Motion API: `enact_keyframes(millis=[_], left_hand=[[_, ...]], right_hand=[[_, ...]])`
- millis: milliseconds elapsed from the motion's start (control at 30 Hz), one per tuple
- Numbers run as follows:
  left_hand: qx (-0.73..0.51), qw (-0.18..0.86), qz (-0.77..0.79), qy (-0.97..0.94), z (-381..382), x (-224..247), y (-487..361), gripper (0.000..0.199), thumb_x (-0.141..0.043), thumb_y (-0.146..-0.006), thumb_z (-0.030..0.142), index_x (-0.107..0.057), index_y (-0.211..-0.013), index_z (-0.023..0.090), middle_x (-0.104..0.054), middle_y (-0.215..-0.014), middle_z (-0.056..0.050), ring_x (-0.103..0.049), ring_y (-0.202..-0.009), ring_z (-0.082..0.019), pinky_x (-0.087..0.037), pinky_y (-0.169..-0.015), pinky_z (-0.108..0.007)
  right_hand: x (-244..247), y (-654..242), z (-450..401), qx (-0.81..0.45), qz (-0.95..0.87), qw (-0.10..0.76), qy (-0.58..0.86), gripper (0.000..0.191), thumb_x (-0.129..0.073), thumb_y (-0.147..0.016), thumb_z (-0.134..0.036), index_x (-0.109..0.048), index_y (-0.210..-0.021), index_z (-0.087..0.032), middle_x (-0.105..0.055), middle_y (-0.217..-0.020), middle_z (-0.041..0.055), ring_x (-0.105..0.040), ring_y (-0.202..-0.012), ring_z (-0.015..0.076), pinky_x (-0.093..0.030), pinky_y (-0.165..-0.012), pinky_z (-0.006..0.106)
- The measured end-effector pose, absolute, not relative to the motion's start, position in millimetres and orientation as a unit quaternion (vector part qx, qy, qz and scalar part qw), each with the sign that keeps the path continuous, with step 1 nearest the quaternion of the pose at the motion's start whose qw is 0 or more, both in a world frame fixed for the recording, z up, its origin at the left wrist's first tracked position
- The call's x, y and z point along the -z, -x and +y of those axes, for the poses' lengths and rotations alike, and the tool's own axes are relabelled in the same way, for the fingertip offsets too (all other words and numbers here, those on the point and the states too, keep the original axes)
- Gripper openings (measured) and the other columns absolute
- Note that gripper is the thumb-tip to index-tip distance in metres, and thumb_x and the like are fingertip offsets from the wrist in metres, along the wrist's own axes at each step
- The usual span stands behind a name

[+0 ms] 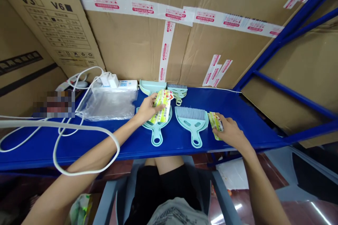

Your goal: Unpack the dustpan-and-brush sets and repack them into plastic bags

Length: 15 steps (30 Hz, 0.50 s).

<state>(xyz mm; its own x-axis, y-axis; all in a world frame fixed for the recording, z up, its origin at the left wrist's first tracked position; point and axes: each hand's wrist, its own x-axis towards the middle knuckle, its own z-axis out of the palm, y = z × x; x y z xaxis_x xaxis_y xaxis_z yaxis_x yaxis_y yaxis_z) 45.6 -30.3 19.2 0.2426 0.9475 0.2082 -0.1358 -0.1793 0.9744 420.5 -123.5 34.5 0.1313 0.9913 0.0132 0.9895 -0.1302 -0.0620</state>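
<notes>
My left hand (pixel 148 107) is closed on a yellow-green printed card (pixel 161 107), thumb on its face. The card is over a light-teal dustpan (pixel 157 137) and hides much of it. To its right lies a teal hand brush (pixel 194 121) with grey-blue bristles pointing away from me, apparently set on a dustpan of the same colour. My right hand (pixel 231 130) grips another yellow-green printed card (pixel 216 124) just right of the brush; whether it is one card or several, I cannot tell. Behind them are stacked teal dustpans (pixel 151 86) and small brushes (pixel 179 92).
Clear plastic bags (pixel 111 103) lie on the blue table (pixel 237 109) at the left, in front of a white power strip (pixel 128 84). A white cable (pixel 87 126) loops across my left forearm. Cardboard boxes (pixel 132 42) stand behind; a blue metal frame (pixel 274 88) rises at the right.
</notes>
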Motion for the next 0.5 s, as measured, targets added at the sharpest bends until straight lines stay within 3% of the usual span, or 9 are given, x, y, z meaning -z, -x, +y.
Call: enact_keyframes(millis=[100, 300, 500], left_hand=[[-0.507, 0.536, 0.341, -0.583, -31.1, -19.9, -46.3, 0.055, -0.093, -0.07, 0.028, -0.066, -0.117, 0.016, -0.082, -0.104, -0.008, -0.078, -0.084, -0.025, -0.062, -0.071, -0.033], [-0.503, 0.544, 0.34, -0.58, -30.5, -19.7, -46.5, 0.055, -0.093, -0.071, 0.028, -0.066, -0.117, 0.015, -0.082, -0.106, -0.009, -0.079, -0.088, -0.026, -0.063, -0.075, -0.035], [-0.504, 0.531, 0.342, -0.589, -31.2, -19.8, -47.6, 0.05, -0.093, -0.071, 0.03, -0.066, -0.111, 0.015, -0.081, -0.105, -0.009, -0.078, -0.09, -0.025, -0.061, -0.076, -0.033]], right_hand=[[-35.3, -422.7, -120.6, -0.012, -0.667, 0.014, 0.745, 0.068, -0.055, -0.1, -0.053, -0.05, -0.161, -0.022, -0.062, -0.132, 0.0238, -0.058, -0.127, 0.0477, -0.053, -0.091, 0.054], [-41.5, -415.1, -120.9, -0.027, -0.653, 0.002, 0.757, 0.047, -0.058, -0.097, -0.04, -0.06, -0.141, -0.022, -0.062, -0.129, 0.0209, -0.062, -0.122, 0.0436, -0.055, -0.085, 0.05], [-43.9, -421.8, -87.4, -0.042, -0.644, -0.012, 0.764, 0.07, -0.061, -0.098, -0.052, -0.044, -0.162, -0.032, -0.058, -0.133, 0.0211, -0.056, -0.132, 0.0455, -0.052, -0.093, 0.052]])
